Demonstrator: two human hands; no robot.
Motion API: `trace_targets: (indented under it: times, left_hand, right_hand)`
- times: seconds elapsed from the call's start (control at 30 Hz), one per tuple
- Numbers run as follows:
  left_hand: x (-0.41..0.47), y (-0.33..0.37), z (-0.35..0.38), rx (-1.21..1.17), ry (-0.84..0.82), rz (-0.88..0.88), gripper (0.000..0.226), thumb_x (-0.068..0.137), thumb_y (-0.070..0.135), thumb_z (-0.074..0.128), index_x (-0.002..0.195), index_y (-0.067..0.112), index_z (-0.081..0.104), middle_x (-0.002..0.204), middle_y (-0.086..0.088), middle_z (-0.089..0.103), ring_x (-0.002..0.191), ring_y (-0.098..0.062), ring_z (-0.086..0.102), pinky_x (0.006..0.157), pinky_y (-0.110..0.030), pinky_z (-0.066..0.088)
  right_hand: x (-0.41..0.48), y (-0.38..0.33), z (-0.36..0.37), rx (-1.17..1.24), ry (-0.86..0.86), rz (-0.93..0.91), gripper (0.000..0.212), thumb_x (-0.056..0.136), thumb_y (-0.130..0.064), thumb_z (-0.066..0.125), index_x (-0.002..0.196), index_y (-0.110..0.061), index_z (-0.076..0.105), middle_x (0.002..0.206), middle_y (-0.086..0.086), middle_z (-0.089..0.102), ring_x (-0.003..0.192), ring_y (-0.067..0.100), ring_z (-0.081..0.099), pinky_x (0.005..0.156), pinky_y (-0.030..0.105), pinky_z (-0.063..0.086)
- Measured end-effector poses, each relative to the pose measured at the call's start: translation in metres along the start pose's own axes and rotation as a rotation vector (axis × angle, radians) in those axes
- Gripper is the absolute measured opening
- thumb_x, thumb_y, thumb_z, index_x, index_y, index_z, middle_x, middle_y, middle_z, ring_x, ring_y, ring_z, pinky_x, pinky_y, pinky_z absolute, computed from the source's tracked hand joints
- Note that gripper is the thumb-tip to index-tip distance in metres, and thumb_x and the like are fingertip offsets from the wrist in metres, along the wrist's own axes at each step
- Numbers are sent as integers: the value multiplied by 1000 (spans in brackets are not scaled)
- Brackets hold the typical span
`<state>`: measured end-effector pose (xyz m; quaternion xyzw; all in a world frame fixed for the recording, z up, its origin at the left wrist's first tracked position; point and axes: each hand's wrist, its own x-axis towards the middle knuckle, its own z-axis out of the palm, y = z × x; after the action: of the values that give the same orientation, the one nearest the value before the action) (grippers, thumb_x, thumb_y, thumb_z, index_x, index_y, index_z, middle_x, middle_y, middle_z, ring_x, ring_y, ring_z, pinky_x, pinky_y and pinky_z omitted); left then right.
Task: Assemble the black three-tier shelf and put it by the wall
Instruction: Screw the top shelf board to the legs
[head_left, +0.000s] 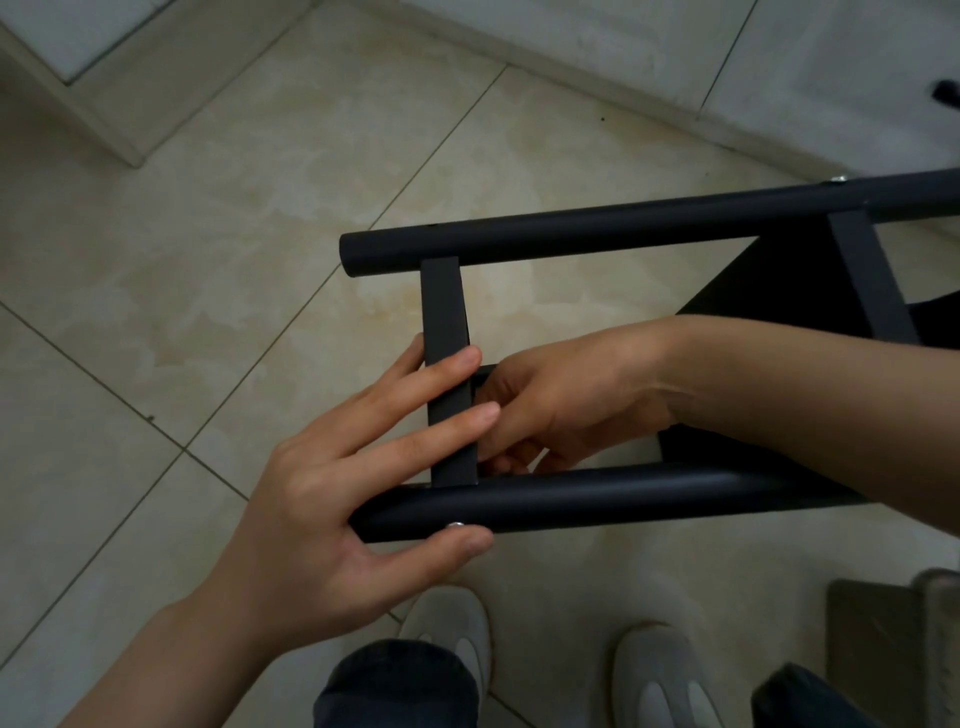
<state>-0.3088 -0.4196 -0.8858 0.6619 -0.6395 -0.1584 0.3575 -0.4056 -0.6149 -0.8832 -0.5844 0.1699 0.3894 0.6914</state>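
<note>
Shelf: black frame, turned on its side and held above the floor, in front of the person; wall base runs beyond it along the top of view.
Tubes: two round tubes run left to right, far tube and near tube, ends to the left.
Crossbar: flat bar joining both tubes close to their left ends; second crossbar sits further right.
Panel: black sheet between the tubes, right of the hands, partly hidden by the right forearm.
Screw: silver head on the near tube, below the crossbar, touching the left thumb tip.
Left hand: fingers straight and spread, laid across the crossbar; thumb pressed against the near tube at the screw; tube end lies between thumb and index finger.
Right hand: reaches in from the right between the tubes; fingers curled behind the crossbar, at its joint with the near tube; whether they pinch anything cannot be told.
Shoes: pale pair at the bottom edge, on the beige tiles.
</note>
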Motion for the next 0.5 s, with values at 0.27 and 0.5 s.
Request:
trace_targets:
  times: [0.27, 0.5]
  left_hand:
    - [-1, -1, 3, -33, 26, -3, 52, 88, 41, 68, 131, 12, 60, 152, -6, 48, 144, -29, 43, 116, -39, 40]
    - [-2, 4, 4, -109, 26, -55, 53, 85, 35, 71, 134, 17, 58, 155, -3, 46, 147, -26, 39, 117, -36, 37]
  right_hand:
    - [-3, -1, -2, 0, -45, -30, 18, 99, -14, 54, 111, -6, 63, 95, 11, 57, 81, 15, 56, 80, 30, 48]
    - [-5, 1, -3, -69, 44, -64, 31, 99, -18, 56, 117, 7, 62, 92, 10, 61, 88, 22, 57, 81, 30, 48]
